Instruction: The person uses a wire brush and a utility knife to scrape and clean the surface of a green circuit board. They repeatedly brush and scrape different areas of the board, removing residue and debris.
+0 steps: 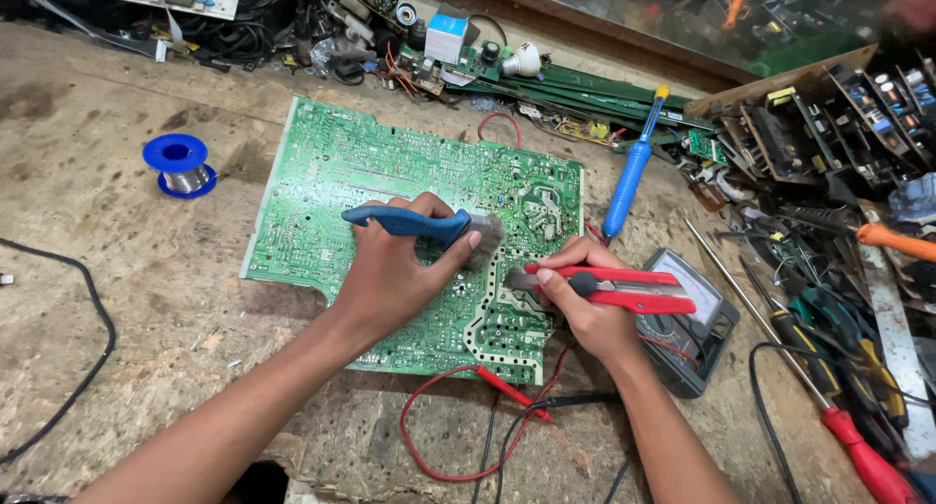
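Observation:
A large green circuit board [390, 173] lies solder side up on the worn wooden bench. My left hand [395, 270] grips a blue-handled brush [409, 223], its grey bristles pressed on the board near the middle right. My right hand [585, 314] holds a red utility knife [609, 288], its blade tip touching the board just right of the bristles. Both hands rest over the board's lower right part.
A multimeter [697, 324] sits under my right wrist, its red and black probe leads [487, 411] looping below the board. A blue soldering iron [629, 177], a blue solder spool [180, 166], screwdrivers [838, 407] and stacked boards [829, 114] surround the work.

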